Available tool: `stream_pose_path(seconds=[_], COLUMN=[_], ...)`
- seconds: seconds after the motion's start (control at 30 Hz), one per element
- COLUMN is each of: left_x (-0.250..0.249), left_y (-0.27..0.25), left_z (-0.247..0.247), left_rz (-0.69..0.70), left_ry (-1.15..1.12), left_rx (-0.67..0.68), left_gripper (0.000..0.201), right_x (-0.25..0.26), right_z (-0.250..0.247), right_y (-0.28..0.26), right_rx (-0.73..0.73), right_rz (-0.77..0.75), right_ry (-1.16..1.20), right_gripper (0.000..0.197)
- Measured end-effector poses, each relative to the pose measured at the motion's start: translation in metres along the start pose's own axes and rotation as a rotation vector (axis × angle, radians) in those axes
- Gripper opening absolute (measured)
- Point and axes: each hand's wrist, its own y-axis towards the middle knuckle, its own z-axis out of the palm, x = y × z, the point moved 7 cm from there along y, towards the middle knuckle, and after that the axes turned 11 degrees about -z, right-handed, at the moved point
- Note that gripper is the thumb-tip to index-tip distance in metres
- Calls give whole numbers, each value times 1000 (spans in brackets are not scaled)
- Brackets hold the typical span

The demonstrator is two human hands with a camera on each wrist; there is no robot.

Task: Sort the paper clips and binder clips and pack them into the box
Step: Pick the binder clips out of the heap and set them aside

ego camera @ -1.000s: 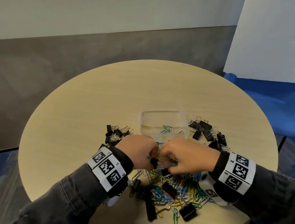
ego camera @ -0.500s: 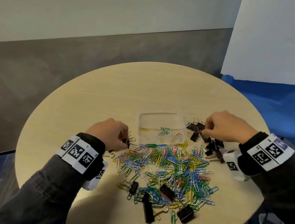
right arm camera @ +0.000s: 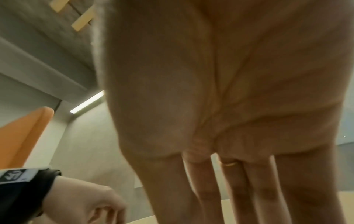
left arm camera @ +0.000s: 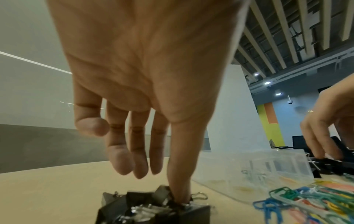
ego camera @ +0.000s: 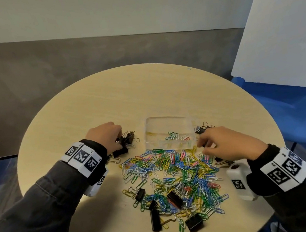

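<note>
On the round pale wooden table (ego camera: 93,111), coloured wire paper clips (ego camera: 174,167) sprawl before the clear plastic box (ego camera: 169,133); left hand (ego camera: 104,137) fingers relaxed, thumb touching black binder clips (ego camera: 126,140), right hand (ego camera: 227,145) loose.

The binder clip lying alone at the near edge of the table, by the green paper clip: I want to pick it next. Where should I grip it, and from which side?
Probably pinch the binder clip across its black body from above, thumb and finger on its two long flat faces. It lies clear of the paper clip pile, so nothing crowds those faces; its wire handles look thin and loose.
</note>
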Motion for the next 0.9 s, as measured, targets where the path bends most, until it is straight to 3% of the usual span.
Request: stream_pose_path(seconds=[0.13, 0.2, 0.3, 0.43, 0.53, 0.63, 0.7, 0.9], left_x=[-21, -39, -64, -88, -96, -94, -92, -104], left_y=[-8, -20, -41, -64, -70, -66, -64, -77], left_z=[-8, -3, 21, 34, 29, 22, 24, 35], left_rz=[127, 218, 290, 367, 402, 390, 381, 467], left_ry=[-160, -232, -128, -6, -112, -163, -151, -144], left_rx=[8, 101, 300, 369, 393, 347, 344, 413], left_gripper=[26, 35, 53, 60, 57, 57, 61, 72], right_x=[15, 21, 31, 53, 61, 51, 41, 47], right_z=[22, 35, 54, 68, 65, 52, 47, 70], right_y=[-3, -2, -5, -11, -10, -1, 2, -7], right_rx=[162, 231, 330, 384, 363, 182, 99, 286], right_rz=[-8, -13, 9, -58, -118, -81, -37, -98], right_ry=[-56, -94, -128, -119, -70, 25, 6, -31], right_gripper=[41, 38, 39, 55, 44, 28, 30, 61])
